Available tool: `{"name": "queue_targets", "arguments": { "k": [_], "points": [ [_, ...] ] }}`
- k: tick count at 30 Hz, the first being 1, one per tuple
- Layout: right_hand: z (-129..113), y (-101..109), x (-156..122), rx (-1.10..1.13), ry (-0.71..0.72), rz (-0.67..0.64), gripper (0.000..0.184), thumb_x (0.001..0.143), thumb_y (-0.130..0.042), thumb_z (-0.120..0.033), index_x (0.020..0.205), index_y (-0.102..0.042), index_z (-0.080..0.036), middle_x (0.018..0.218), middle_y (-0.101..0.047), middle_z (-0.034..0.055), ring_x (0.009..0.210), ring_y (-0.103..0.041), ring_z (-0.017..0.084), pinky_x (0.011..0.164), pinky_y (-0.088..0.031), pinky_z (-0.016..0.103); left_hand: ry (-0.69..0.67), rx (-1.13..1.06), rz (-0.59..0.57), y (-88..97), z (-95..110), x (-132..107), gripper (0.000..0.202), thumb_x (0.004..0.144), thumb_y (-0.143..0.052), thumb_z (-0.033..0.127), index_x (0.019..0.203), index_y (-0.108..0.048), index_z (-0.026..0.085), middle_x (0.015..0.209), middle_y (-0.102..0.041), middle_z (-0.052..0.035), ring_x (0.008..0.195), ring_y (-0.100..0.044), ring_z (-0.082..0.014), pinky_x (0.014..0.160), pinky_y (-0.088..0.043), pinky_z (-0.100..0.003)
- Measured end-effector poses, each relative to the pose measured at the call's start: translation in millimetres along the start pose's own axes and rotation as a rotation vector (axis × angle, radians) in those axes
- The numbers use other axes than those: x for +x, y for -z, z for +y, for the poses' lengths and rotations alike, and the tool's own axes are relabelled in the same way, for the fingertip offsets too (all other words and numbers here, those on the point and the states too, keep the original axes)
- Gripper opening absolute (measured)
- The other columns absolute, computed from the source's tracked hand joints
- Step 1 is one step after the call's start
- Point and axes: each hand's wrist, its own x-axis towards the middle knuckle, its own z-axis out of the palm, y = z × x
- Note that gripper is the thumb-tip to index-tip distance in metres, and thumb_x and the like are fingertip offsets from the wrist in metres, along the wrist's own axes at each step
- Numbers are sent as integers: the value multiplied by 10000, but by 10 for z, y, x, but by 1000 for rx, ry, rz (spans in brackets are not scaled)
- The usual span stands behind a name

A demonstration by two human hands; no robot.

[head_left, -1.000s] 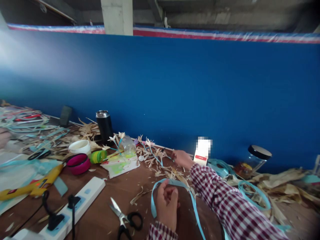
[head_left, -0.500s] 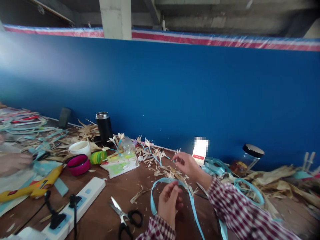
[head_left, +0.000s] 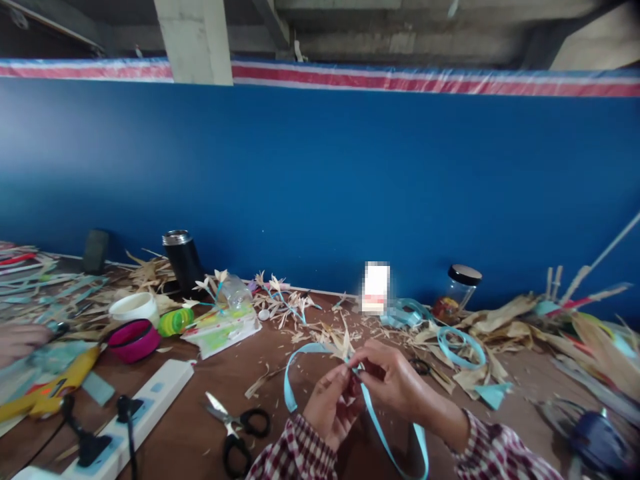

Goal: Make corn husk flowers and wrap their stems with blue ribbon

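In front of me my left hand pinches a light blue ribbon and the base of a pale husk flower, whose pointed petals stick up above the fingertips. My right hand meets it from the right, with thumb and index finger pressed on the blue strip at the flower's base. One end of the ribbon loops out to the left, and a longer part hangs toward the table's front edge. Exactly how strip and stem lie between the fingers is hidden. Black-handled scissors lie open left of my left hand.
At left are a white power strip, a yellow glue gun, a magenta ring-shaped item and a black flask. Behind lie finished husk flowers. A lidded jar and ribbon coil stand at right. Another person's hand shows far left.
My right hand has come back from near the husk pieces to my left hand, and a husk flower now shows at the fingertips. The view has shifted to the right.
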Motion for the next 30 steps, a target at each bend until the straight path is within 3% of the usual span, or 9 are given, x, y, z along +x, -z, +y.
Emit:
{"name": "queue_targets", "arguments": {
  "k": [4,7,9,11,17,21,23,27,30],
  "points": [
    [-55,1,-163,108,-121,22,189,779,-544,-224,924,-664,-242,650,-517,-6,586,-461,130,534,-362,242,-34,-42,59,6,7,22,59,685,-720,123,701,-670,97,599,-615,-18,494,-566,-50,507,-508,-146],
    [-97,-16,-337,524,-383,47,322,857,-430,-448,943,-639,-219,592,-404,-31,463,-330,88,408,-251,207,-28,-45,120,4,44,31,22,749,-645,83,750,-667,86,676,-655,-64,542,-609,-74,523,-533,-158],
    [-101,-55,-459,782,-526,-1,392,858,-387,-519,920,-622,-212,595,-358,-44,424,-272,65,368,-174,187,-32,-48,161,2,51,31,64,764,-621,67,802,-668,89,687,-658,-70,561,-623,-85,528,-543,-162],
    [-73,-122,-558,887,-588,-48,382,822,-442,-550,922,-594,-215,591,-370,-55,402,-271,53,349,-159,174,-42,-47,189,3,38,31,92,765,-618,63,837,-667,94,686,-653,-61,559,-622,-84,526,-545,-160],
    [178,-397,-663,914,-560,14,371,801,-454,-561,947,-472,-221,535,-534,-49,417,-460,86,396,-328,174,-27,35,180,73,-26,70,90,775,-594,52,824,-659,90,729,-652,-64,560,-618,-91,514,-548,-178],
    [321,-521,-690,788,-488,55,324,856,-394,-514,842,-507,-210,557,-574,-22,444,-481,101,417,-347,190,-10,32,131,118,-45,103,70,769,-599,44,771,-660,78,687,-619,-50,559,-598,-77,533,-538,-162],
    [338,-527,-707,689,-433,60,316,869,-408,-464,808,-572,-202,617,-597,2,515,-513,121,467,-377,213,-3,32,103,123,-52,112,42,755,-624,58,765,-662,72,682,-608,-49,567,-591,-74,545,-532,-154],
    [281,-474,-732,534,-327,111,234,855,-485,-357,830,-665,-211,765,-644,30,771,-575,186,722,-425,277,1,50,91,107,-64,107,30,761,-630,89,765,-655,72,685,-596,-43,550,-571,-65,526,-519,-146],
    [222,-466,-746,551,-343,111,207,819,-541,-300,990,-634,-229,703,-598,3,679,-537,162,643,-415,255,11,39,172,82,-72,84,86,806,-574,93,760,-645,78,669,-585,-37,519,-561,-53,497,-514,-133]
  ]
}}
